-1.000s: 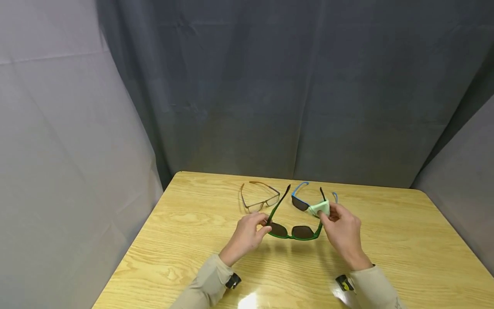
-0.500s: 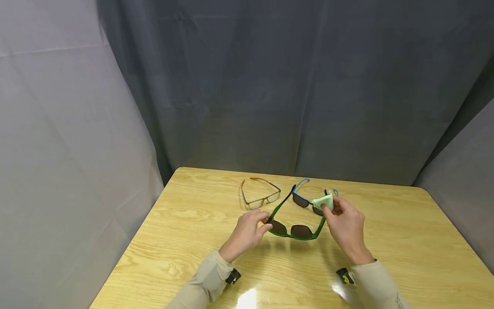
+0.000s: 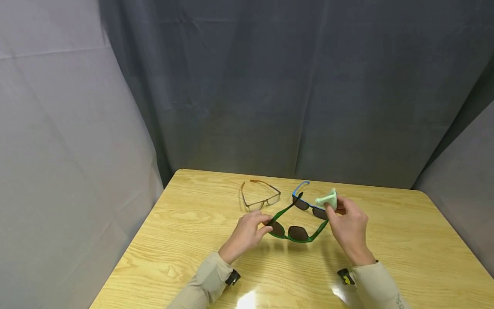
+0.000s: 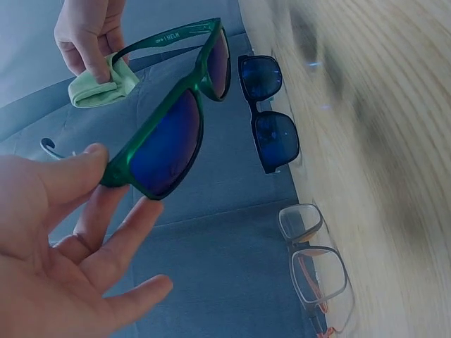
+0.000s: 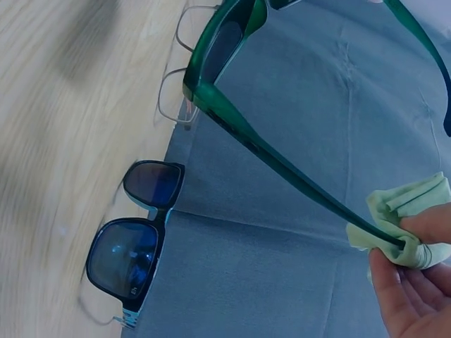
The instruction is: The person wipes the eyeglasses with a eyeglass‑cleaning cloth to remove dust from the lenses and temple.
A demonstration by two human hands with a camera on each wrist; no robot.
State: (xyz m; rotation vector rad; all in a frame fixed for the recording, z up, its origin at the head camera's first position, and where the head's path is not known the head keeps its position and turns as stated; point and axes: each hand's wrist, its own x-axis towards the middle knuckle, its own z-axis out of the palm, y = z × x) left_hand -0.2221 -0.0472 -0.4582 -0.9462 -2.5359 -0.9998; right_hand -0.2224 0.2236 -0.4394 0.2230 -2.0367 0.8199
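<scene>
Head view: the green sunglasses (image 3: 298, 234) are held above the table (image 3: 185, 257), gripped at one front corner by the left hand (image 3: 247, 231), while a pale green cloth (image 3: 328, 199) is pinched by the right hand (image 3: 349, 227) at the end of the other temple. Farther back, blue-framed sunglasses (image 3: 301, 203) and clear glasses (image 3: 265, 201) are seen. A wipe of that temple is judged to be in hand; for the next stroke, a steady left grip and light cloth pressure would be called for. Left wrist view: blue mirrored lenses and lettering inside the temple, not readable from the head, are shown, with the lower fingers spread loosely. Right wrist view: the temple tip is seen tucked within the cloth's folds.
</scene>
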